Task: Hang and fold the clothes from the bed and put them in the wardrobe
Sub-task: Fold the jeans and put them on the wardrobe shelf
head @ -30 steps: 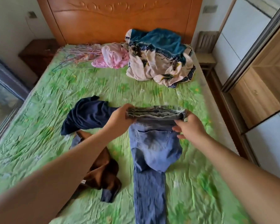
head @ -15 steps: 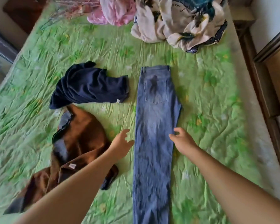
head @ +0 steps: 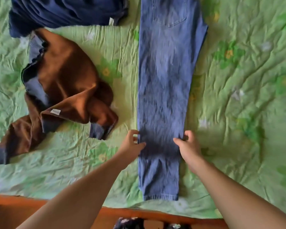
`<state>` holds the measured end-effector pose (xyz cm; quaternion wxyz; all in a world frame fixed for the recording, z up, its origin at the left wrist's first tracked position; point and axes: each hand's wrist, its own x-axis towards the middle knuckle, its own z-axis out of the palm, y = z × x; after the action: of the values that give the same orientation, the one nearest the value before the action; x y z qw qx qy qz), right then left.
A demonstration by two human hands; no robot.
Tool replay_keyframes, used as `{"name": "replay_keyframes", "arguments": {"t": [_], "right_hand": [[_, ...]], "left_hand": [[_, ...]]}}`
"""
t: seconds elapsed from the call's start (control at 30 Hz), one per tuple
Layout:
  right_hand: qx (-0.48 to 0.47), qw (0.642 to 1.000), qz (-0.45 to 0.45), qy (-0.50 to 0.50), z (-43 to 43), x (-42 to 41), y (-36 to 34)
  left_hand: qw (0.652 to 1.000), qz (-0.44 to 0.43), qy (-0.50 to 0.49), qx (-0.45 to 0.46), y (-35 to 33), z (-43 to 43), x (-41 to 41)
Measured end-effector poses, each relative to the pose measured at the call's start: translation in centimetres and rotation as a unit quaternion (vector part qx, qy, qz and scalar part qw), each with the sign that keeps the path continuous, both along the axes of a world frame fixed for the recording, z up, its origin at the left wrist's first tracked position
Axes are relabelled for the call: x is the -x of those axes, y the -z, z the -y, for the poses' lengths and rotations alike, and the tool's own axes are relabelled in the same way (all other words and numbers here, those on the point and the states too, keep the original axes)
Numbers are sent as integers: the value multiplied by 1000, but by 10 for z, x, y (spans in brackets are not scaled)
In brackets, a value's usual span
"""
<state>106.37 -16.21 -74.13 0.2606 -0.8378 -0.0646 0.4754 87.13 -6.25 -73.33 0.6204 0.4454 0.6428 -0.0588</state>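
Head view: blue denim jeans (head: 165, 90) lie flat and folded leg over leg on the crumpled green floral bedsheet (head: 238, 96), hems toward the orange wooden footboard (head: 15, 205). The left hand (head: 132, 144) pinches the jeans' left edge and the right hand (head: 187, 146) pinches the right edge, both at the lower leg. A rumpled brown jacket (head: 64, 83) and a navy garment (head: 64, 10) lie apart to the left.
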Motion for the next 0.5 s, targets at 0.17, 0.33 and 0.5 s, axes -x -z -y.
{"name": "replay_keyframes", "arguments": {"t": [0.17, 0.33, 0.5], "right_hand": [[-63, 998, -17, -7, 22, 13, 2], [-38, 990, -137, 17, 47, 37, 11], [-40, 982, -167, 78, 70, 53, 17]], "left_hand": [[999, 23, 27, 0, 3, 11, 9], [995, 60, 53, 66, 9, 21, 21], [990, 61, 91, 86, 11, 38, 36]]}}
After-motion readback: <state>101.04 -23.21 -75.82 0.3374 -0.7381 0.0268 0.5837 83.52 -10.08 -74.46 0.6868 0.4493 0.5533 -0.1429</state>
